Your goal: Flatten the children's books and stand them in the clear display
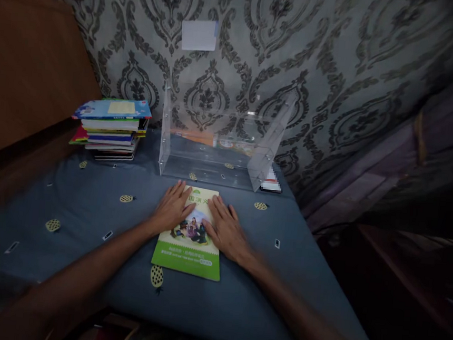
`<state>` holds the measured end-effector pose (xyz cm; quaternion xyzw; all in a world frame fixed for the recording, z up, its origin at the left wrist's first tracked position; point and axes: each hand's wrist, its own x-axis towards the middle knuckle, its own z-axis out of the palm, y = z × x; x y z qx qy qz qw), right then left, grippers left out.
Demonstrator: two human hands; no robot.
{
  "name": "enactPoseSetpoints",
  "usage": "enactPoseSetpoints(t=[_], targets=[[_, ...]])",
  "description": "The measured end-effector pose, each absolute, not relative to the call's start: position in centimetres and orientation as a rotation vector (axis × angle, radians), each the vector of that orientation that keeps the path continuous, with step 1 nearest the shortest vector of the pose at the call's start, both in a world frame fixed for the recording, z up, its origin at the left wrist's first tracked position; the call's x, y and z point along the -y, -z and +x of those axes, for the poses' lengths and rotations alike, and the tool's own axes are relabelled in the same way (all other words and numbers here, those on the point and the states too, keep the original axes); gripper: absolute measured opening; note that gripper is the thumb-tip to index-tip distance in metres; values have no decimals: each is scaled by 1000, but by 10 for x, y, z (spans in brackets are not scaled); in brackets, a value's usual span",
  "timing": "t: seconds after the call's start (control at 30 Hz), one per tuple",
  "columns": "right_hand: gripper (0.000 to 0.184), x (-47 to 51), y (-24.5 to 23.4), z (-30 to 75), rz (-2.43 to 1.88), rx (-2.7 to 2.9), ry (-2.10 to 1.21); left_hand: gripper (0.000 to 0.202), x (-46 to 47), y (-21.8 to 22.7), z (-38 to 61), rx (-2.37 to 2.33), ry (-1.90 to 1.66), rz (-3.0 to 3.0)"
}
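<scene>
A green-covered book [188, 254] lies flat on the blue patterned cloth [88, 205] in front of me. My left hand [172, 207] rests palm down on its upper left part, fingers stretched out. My right hand [226, 229] lies flat on its upper right part, fingers also spread. Neither hand grips anything. Just beyond the book stands a clear acrylic box [221, 138], open at the front, with nothing standing inside it.
A stack of several books [111, 128] sits at the back left of the table. A patterned wallpaper wall with a white note [199, 35] rises behind. A wooden board [25, 67] stands at the left. The table's right edge drops into dark space.
</scene>
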<state>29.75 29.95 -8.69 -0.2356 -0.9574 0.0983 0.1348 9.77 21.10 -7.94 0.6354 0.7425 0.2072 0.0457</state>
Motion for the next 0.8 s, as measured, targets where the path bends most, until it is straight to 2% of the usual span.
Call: enactPoseSetpoints(t=[0.13,0.23,0.3,0.47,0.6,0.8], targets=[[55,-285,92,302,-715,2712,-253,55,-208,79,94,-2188,-920,1762],[55,-282,94,301,-716,2694,-276,53,-210,71,82,-1971,-1299,1352],[55,-282,94,300,-723,2687,-313,53,-212,64,74,-1845,-1430,1086],[55,-282,94,300,-715,2641,-385,47,-198,50,78,-1628,-1336,872],[56,-280,90,300,-695,2611,-509,56,-172,33,97,-1286,-1318,642],[58,-270,63,268,-515,2308,-1167,73,-160,-42,104,-1443,-1249,879]])
